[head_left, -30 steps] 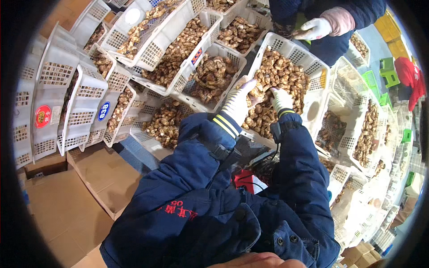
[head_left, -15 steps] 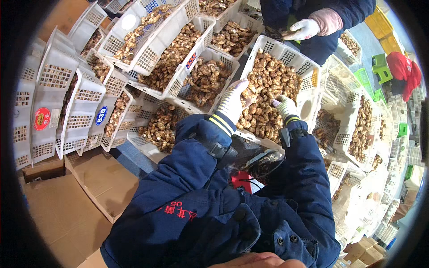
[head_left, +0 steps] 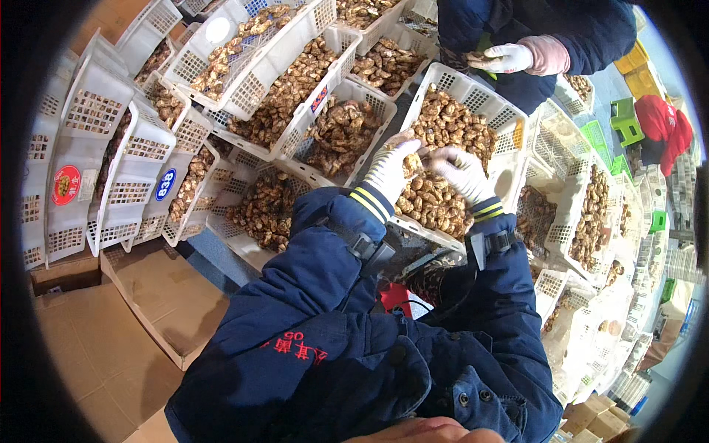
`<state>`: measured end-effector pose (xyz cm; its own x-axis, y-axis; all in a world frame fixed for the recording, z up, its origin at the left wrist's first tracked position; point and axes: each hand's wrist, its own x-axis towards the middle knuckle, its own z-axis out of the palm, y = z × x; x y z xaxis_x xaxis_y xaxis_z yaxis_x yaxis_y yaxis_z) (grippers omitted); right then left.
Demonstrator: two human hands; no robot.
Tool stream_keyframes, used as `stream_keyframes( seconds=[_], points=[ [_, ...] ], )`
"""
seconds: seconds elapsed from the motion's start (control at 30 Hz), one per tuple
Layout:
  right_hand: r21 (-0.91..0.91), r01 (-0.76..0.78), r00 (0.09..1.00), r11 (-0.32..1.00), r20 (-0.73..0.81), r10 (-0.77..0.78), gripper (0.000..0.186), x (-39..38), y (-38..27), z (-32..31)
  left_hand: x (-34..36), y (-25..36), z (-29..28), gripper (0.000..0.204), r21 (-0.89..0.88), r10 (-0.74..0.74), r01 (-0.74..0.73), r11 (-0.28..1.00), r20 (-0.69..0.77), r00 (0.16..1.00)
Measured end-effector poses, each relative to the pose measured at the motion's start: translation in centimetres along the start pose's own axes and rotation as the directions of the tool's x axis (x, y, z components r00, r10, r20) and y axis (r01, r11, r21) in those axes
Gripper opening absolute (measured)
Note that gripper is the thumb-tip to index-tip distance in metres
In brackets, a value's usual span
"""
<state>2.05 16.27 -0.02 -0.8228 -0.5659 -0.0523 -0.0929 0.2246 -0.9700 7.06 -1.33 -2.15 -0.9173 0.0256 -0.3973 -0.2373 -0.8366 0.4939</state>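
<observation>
A white plastic crate full of brown mushrooms stands in front of me. Over its near left part, my left hand, in a white glove with a striped cuff, is closed around a brown mushroom. My right hand, gloved the same way, is held close to that mushroom with its fingers bent together. Whatever lies between the right fingertips is hidden.
Across the crate, a co-worker's gloved hand holds a small dark item. White crates of mushrooms stand close on the left and more crates on the right. Cardboard boxes lie at the lower left; a green stool is far right.
My right hand has risen off the mushrooms in the crate and moved left toward my left hand. A mushroom now shows in my left fingers. The co-worker's hand shifted slightly.
</observation>
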Motion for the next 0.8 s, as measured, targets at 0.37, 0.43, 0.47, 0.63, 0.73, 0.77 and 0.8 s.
stream_keyframes(
  seconds=[0.37,0.43,0.47,0.63,0.73,0.77,0.8],
  points=[
    [-0.668,-0.441,0.897,0.599,-0.302,0.323,0.038,6.9,12.9,0.0,-1.8,2.5,2.9,0.022,-0.228,-0.049,0.063,0.971,0.067,0.997],
    [-0.826,-0.321,0.93,0.463,-0.18,0.322,0.036,7.6,12.4,0.3,-2.2,2.8,3.5,0.028,-0.275,-0.059,0.098,0.956,0.147,0.987],
    [-0.918,-0.158,0.95,0.363,-0.041,0.311,0.034,7.7,12.5,-0.1,-2.7,3.1,3.9,0.031,-0.31,-0.049,0.122,0.943,0.231,0.972],
    [-0.792,-0.272,0.962,0.546,-0.222,0.157,0.02,6.4,11.9,-0.5,-3.2,3.2,4.2,0.042,-0.414,-0.009,0.169,0.895,0.361,0.932],
    [-0.254,-0.131,0.924,0.958,-0.381,0.025,0.024,4.0,16.4,-3.6,-2.2,2.2,4.7,0.045,-0.427,-0.04,0.225,0.876,0.4,0.916],
    [-0.038,-0.206,0.904,0.978,-0.391,0.175,0.026,3.6,11.5,-2.7,-2.4,2.7,4.0,0.044,-0.433,-0.023,0.212,0.876,0.402,0.915],
    [0.115,-0.217,0.908,0.969,-0.341,0.244,0.028,2.8,7.1,-2.3,-2.5,2.8,3.5,0.044,-0.427,-0.01,0.181,0.886,0.373,0.928]
  ],
)
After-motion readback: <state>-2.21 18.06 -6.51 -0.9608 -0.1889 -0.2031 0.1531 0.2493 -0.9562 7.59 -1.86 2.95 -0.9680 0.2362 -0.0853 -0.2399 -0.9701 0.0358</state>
